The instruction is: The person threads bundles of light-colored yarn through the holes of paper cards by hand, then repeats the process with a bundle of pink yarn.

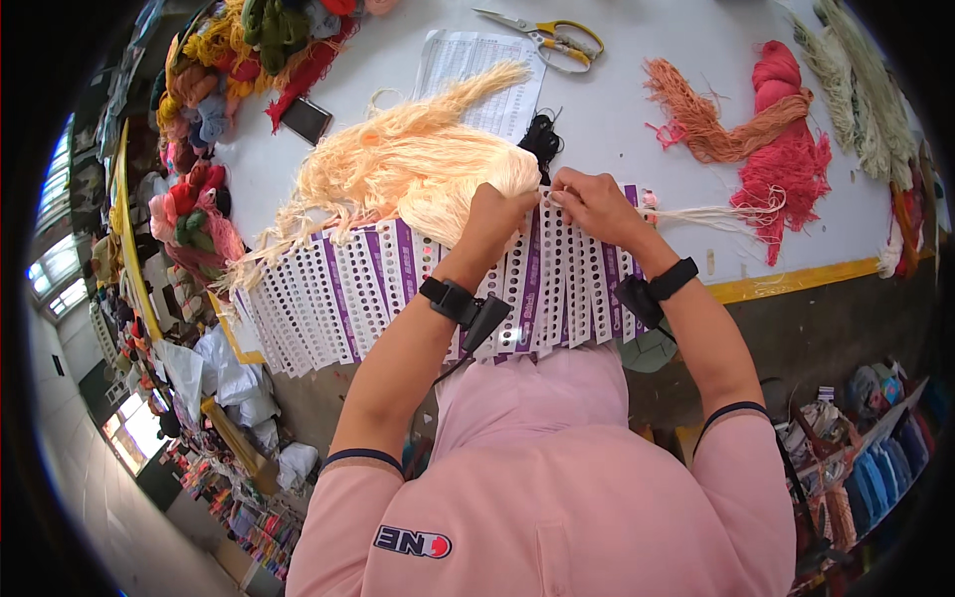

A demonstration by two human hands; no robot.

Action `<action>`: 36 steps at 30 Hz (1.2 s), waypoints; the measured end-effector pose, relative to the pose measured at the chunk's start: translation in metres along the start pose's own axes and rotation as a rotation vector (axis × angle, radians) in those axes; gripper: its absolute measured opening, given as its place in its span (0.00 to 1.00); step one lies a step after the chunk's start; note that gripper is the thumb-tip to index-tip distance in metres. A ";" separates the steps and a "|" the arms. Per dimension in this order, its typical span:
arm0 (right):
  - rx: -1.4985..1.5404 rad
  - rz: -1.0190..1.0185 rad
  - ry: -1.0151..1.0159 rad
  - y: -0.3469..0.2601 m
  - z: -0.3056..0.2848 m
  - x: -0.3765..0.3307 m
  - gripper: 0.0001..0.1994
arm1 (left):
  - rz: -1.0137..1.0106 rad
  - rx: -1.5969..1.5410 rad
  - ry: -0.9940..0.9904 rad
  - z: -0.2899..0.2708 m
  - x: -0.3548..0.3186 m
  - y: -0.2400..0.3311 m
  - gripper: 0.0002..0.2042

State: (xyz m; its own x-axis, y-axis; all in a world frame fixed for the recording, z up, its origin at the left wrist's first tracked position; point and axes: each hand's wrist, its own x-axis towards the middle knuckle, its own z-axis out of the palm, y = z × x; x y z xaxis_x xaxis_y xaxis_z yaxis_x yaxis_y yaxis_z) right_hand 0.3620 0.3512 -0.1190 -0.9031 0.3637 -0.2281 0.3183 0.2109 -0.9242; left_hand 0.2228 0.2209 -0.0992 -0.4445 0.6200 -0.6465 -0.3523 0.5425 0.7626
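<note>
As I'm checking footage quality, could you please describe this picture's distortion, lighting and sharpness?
In the head view, fisheye bends the yellow table edging, with black corners; in the head view, windows at left glare white while the tabletop looks softly lit; there, the left hand, right hand and punched strips look sharp, but what the hands pinch is too small to tell.

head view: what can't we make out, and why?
- Head view: what, if anything, the left hand and right hand grip: hidden by the hands themselves.
- Head view: part of the paper sheet: behind peach yarn; its print: too small.
- Head view: far end of yarn pile: cut by top edge.
</note>
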 end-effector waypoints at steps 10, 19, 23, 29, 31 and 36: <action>0.002 0.067 -0.143 -0.004 -0.013 0.013 0.08 | -0.010 0.277 -0.085 -0.004 0.010 -0.005 0.10; 0.214 0.054 -0.106 0.003 -0.018 0.000 0.08 | 0.008 -0.169 -0.096 -0.003 -0.005 0.005 0.06; 0.170 0.050 -0.132 0.002 -0.020 -0.002 0.10 | -0.122 -0.572 -0.189 -0.016 -0.011 0.007 0.07; 0.160 -0.032 -0.096 -0.004 -0.017 -0.006 0.13 | -0.230 -0.793 -0.316 -0.023 -0.009 0.009 0.08; 0.150 -0.042 -0.071 -0.007 -0.016 -0.010 0.19 | -0.257 -0.820 -0.362 -0.020 -0.011 0.015 0.08; 0.220 0.005 -0.023 -0.020 -0.022 -0.021 0.25 | 0.155 0.028 -0.403 -0.012 -0.020 0.017 0.15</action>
State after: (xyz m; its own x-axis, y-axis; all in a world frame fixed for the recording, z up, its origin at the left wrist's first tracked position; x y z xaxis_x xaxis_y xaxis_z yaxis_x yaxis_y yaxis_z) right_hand 0.3807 0.3595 -0.0890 -0.9088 0.3429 -0.2378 0.2548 0.0047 -0.9670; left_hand 0.2158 0.2111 -0.0725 -0.1316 0.8642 -0.4856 -0.2814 0.4371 0.8543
